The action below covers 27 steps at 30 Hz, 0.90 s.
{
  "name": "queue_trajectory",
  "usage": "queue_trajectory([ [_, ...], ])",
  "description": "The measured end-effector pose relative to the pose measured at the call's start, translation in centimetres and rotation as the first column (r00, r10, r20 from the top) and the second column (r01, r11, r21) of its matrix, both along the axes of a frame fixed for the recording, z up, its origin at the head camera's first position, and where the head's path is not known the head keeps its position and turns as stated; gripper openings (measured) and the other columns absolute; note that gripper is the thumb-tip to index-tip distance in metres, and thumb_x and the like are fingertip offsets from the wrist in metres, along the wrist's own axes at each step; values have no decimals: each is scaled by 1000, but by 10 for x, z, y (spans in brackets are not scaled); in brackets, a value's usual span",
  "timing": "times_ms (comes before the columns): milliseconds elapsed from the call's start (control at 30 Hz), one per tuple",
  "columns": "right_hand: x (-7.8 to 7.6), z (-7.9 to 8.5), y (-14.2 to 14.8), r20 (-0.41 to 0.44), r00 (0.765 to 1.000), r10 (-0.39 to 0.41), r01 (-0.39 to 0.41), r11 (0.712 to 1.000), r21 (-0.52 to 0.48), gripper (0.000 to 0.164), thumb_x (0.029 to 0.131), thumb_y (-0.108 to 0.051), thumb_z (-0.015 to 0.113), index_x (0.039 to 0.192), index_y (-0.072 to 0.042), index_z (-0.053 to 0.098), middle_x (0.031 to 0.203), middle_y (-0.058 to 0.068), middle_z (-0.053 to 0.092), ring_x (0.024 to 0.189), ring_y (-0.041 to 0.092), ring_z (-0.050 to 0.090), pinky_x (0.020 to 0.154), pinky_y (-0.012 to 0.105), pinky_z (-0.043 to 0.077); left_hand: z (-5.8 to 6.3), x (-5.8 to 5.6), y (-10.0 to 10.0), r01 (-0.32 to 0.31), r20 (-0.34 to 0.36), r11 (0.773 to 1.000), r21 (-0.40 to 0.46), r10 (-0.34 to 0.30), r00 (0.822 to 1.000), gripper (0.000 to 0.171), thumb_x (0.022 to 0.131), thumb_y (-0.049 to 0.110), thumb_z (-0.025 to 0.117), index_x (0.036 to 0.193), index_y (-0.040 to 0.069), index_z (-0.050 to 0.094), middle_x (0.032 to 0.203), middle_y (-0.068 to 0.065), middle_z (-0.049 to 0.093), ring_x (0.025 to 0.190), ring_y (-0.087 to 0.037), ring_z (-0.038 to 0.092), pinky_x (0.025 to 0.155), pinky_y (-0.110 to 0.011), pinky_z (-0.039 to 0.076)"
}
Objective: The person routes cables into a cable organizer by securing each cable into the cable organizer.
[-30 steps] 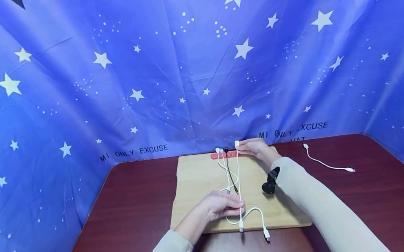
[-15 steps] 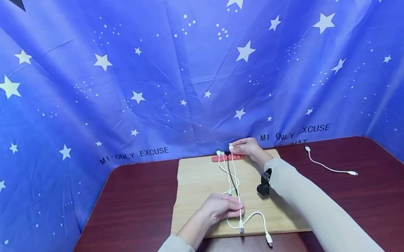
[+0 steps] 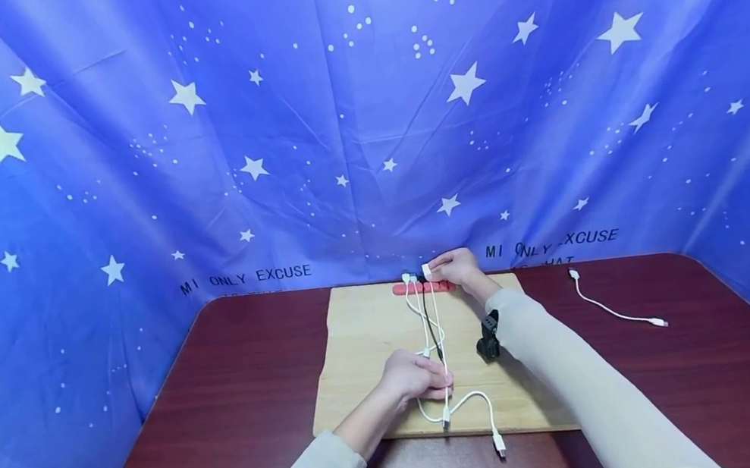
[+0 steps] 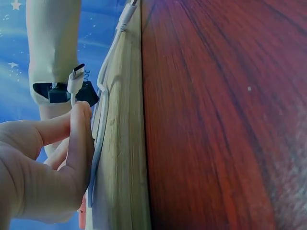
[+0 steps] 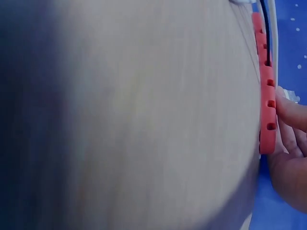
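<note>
A white charging cable point(image 3: 438, 326) is stretched lengthwise over the wooden board point(image 3: 357, 327). My left hand point(image 3: 412, 377) pinches it near its lower end; a small white plug point(image 4: 75, 82) sticks out past the fingertips in the left wrist view. My right hand point(image 3: 458, 267) pinches the wide white connector point(image 3: 427, 272) at the far end. That hand is beside the red slotted cable holder point(image 5: 267, 108) on the board's far edge. Other white cables point(image 3: 422, 320) and a black cable point(image 3: 429, 320) run from the holder's left part. Several slots to their right hold no cable.
Another short white cable point(image 3: 612, 307) lies on the dark red table point(image 3: 246, 377) to the right of the board. A loose white plug point(image 3: 499, 444) hangs over the board's near edge. A blue star-printed curtain point(image 3: 310, 134) stands behind the table.
My right hand has moved left along the holder with the connector, bringing the cable closer to the black one. My left hand keeps its pinch in nearly the same place.
</note>
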State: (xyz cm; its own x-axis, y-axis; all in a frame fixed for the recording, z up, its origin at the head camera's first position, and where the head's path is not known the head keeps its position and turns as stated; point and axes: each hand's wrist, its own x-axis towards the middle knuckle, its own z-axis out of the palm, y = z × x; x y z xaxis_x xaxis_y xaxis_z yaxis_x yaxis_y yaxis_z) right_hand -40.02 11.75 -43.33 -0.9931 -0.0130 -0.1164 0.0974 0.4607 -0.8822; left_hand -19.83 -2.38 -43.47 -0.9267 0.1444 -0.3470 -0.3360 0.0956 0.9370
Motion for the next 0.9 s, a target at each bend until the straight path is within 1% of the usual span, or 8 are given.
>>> queue_trajectory([
  [67,0,3,-3,-21,1000,-7,8,1000,24,30,74,-8,83,102,0,75,90,9,77,66,3,57,53,14,47,3,0,0,-5,-22,999,-42,4,1000,12,77,-13,72,89,-14,71,82,-26,74,58,-11,68,62,-24,62],
  [200,-2,7,-8,-63,998,-4,8,998,67,27,72,-6,84,98,-1,76,84,9,78,57,3,58,49,16,49,10,-2,1,-20,-54,992,-127,13,998,10,75,-13,73,85,-12,72,79,-24,74,57,-12,69,58,-22,61],
  [333,-3,9,-7,-113,994,3,12,992,128,24,72,-5,82,96,-3,77,86,11,78,50,0,57,48,17,50,15,-4,4,-38,-62,986,-163,28,998,9,74,-14,74,83,-12,72,77,-23,74,53,-11,68,56,-21,60],
  [400,-3,8,-5,-104,995,-3,17,990,139,25,72,-6,82,96,-3,77,89,12,78,52,0,57,49,16,50,15,-5,5,-38,-59,985,-168,28,998,8,74,-14,74,82,-12,72,76,-23,74,52,-10,67,55,-21,60],
  [467,-4,6,-3,-64,998,-12,20,992,126,26,72,-7,82,98,-3,76,94,13,78,55,2,56,50,16,49,15,-4,6,-32,-53,985,-168,23,998,8,75,-14,73,82,-12,72,76,-23,74,52,-11,67,56,-21,60],
  [667,-8,-1,3,23,1000,-12,11,999,30,34,75,-11,82,107,-2,74,109,14,75,70,4,58,54,14,50,11,-3,5,-41,-38,988,-147,35,999,9,75,-14,73,83,-12,71,76,-23,74,57,-16,71,57,-22,61],
  [800,-11,-1,2,40,999,12,-11,1000,-12,34,77,-8,81,109,-1,73,107,14,76,71,3,64,59,14,54,8,-4,4,-44,-21,992,-119,42,999,9,75,-14,73,84,-12,71,76,-22,74,57,-14,70,58,-23,62],
  [900,-11,0,-1,56,998,-8,9,1000,-18,35,75,-6,82,109,-1,73,105,13,76,73,5,65,61,15,56,5,-6,3,-44,-3,995,-93,44,999,10,75,-14,73,85,-12,71,77,-22,74,56,-13,69,59,-24,62],
])
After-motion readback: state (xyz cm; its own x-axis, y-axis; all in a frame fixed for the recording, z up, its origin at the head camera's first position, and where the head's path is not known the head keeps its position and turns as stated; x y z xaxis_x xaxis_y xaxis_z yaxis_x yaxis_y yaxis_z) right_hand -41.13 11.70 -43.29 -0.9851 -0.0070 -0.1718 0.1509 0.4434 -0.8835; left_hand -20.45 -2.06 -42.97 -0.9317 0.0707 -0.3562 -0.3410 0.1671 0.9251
